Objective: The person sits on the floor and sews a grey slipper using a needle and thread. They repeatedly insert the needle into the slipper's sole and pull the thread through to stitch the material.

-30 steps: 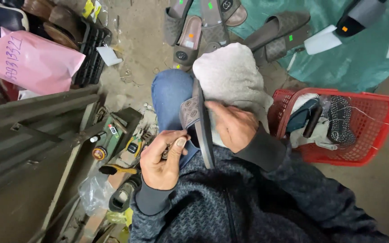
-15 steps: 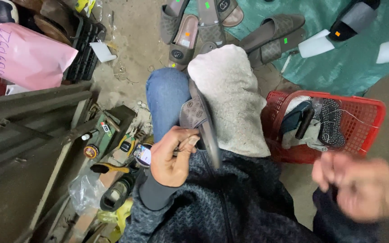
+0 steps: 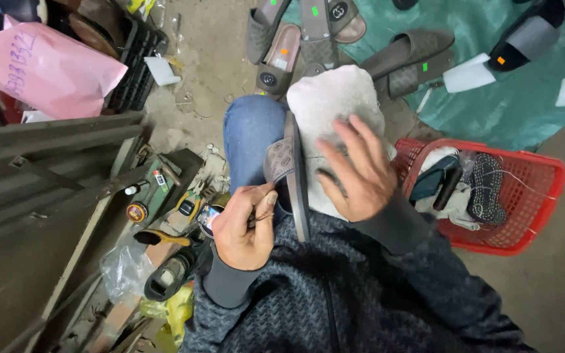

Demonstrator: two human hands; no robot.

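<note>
A grey slide sandal (image 3: 293, 171) stands on its edge between my knees, sole toward the right. My left hand (image 3: 243, 225) is closed at the sandal's patterned strap, pinching a thin tool or needle that I cannot make out clearly. My right hand (image 3: 354, 171), fingers spread, rests over the white cloth (image 3: 331, 98) that covers my right knee, just beside the sandal's sole. Blue jeans show on my left knee (image 3: 250, 134).
A red plastic basket (image 3: 531, 196) with shoe parts sits at right. More grey sandals (image 3: 400, 55) lie ahead on a green tarp (image 3: 524, 104). A pink bag (image 3: 47, 65), a dark crate, metal bars and small tools (image 3: 158, 196) crowd the left.
My right hand left the sandal, swung out to the lower right, and has now come back onto the white cloth beside the sole. My left hand stayed at the strap.
</note>
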